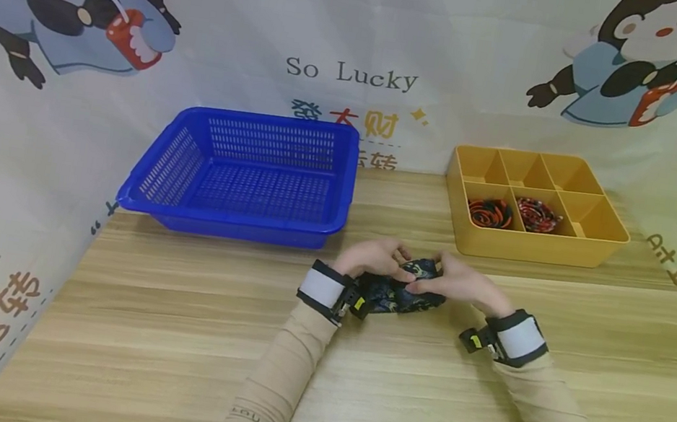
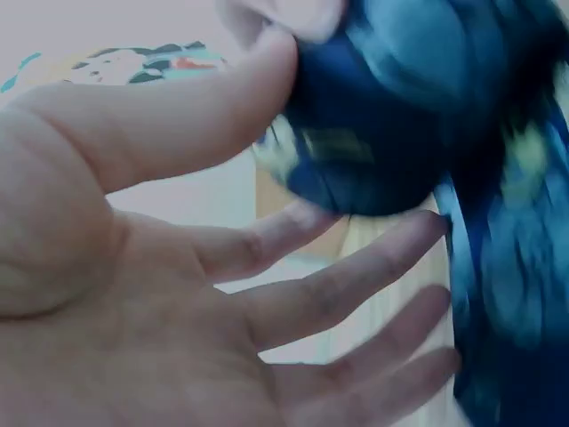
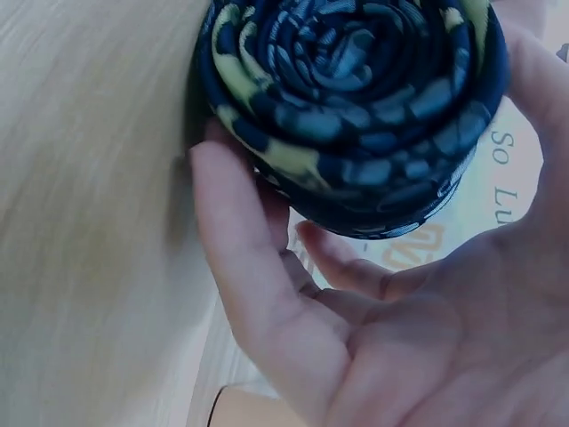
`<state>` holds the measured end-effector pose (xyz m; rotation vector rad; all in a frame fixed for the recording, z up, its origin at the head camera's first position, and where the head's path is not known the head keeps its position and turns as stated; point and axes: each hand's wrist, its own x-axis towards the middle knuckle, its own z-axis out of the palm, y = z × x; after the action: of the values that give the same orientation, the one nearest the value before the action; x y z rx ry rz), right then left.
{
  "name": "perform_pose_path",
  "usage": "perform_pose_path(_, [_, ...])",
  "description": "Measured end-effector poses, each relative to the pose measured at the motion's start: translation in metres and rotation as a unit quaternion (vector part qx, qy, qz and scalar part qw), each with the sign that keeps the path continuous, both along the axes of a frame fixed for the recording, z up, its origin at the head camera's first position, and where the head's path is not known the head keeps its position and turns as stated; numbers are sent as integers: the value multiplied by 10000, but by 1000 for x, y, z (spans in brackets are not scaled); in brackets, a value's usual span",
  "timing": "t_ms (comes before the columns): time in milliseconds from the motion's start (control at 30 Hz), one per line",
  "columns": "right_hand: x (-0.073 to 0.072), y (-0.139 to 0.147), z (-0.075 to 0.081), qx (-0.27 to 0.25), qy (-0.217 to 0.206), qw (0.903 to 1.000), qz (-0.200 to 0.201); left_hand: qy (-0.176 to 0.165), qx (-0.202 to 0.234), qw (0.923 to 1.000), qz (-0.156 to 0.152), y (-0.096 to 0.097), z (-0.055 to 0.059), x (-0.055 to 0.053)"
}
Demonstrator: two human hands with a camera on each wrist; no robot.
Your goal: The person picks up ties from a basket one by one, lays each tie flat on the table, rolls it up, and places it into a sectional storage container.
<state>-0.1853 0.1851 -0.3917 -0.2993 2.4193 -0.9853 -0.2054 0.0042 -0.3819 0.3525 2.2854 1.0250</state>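
A dark blue cloth [image 1: 399, 300] with a yellow and grey pattern lies on the table between the hands, partly wound into a roll. Its coiled end [image 3: 347, 116] faces the right wrist view as a tight spiral. My left hand [image 1: 374, 258] holds the roll, thumb against it and fingers spread below, as the left wrist view shows. From the other side, my right hand [image 1: 462, 284] grips the roll with thumb and curved fingers. A flatter length of the cloth [image 2: 524, 294] hangs past the left fingertips, blurred in that view.
A blue plastic basket [image 1: 245, 219] stands at the back left. At the back right is a yellow divided box [image 1: 530, 247]; two front compartments hold coiled red-and-black pieces, one left [image 1: 490, 213], one middle [image 1: 537, 216]. A printed cloth backdrop [image 1: 364, 40] encloses the wooden table [image 1: 163, 331].
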Motion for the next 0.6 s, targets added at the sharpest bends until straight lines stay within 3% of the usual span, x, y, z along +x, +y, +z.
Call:
perform_pose_path(67, [0, 1, 0, 110, 42, 9999, -103, 151, -280, 9995, -59, -2, -6, -5])
perform_pose_path(133, [0, 3, 0, 226, 65, 9996, -159, 450, -551, 9974, -146, -3, -35, -24])
perform_pose_path(200, [0, 5, 2, 269, 55, 9994, -190, 919, -1042, 9900, -250, -2, -71, -46])
perform_pose_path(300, [0, 7, 4, 323, 38, 9993, -175, 1099, -1699, 9790, -235, 1, -105, -68])
perform_pose_path(367, [0, 8, 5, 342, 30, 9993, -163, 1133, -2019, 9724, -281, 0, -103, -66])
perform_pose_path(433, [-1, 9, 6, 379, 36, 9992, -144, 885, -2119, 9728, -311, 0, -79, -51])
perform_pose_path(600, [-1, 13, 7, 537, 166, 9982, -215, 656, -1495, 9861, -307, -4, -25, -17])
